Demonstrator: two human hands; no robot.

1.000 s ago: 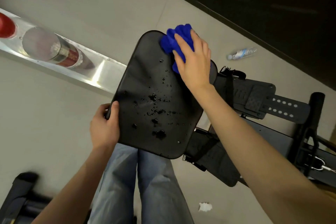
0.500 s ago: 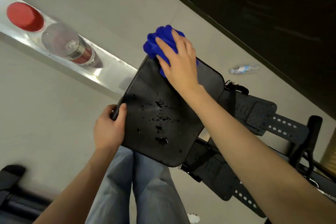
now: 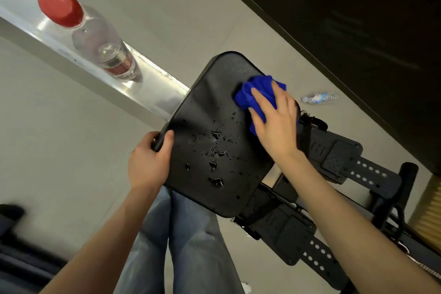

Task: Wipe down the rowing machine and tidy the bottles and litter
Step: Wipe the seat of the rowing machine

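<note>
View from above, looking down at a rowing machine seat (image 3: 210, 112) between a person's two bare arms. The seat is a black, matte, rounded-rectangle pad in the middle of the view. Its long axis runs near to far, tilted a little to the right at the far end. Water droplets (image 3: 216, 150) are scattered over its middle and near part.

The left hand (image 3: 148, 160) holds the seat's left edge, its grip closed with the thumb on top and the fingers curled underneath. The right hand (image 3: 276, 124) lies flat, fingers extended, pressing a bunched blue cloth (image 3: 257, 93) onto the seat's far right corner. That grip is not closed around the cloth.

The seat sits on a shiny metal rail (image 3: 155, 88) that runs diagonally from the far left toward the near right. A clear plastic bottle (image 3: 100, 43) with a red cap (image 3: 59, 6) and a red label stands upright on the rail, left of the seat and apart from it. How much liquid it holds cannot be told.

A second small clear bottle (image 3: 319, 98), with a blue and white label, lies on its side on the grey floor (image 3: 59, 126), far right, near a dark wall (image 3: 358, 19).

Right of the seat are two black footrests (image 3: 338, 155) with hole-punched straps. Blue jeans (image 3: 186, 246) show below the seat. A small white scrap (image 3: 245, 287) lies on the floor at the near edge.
</note>
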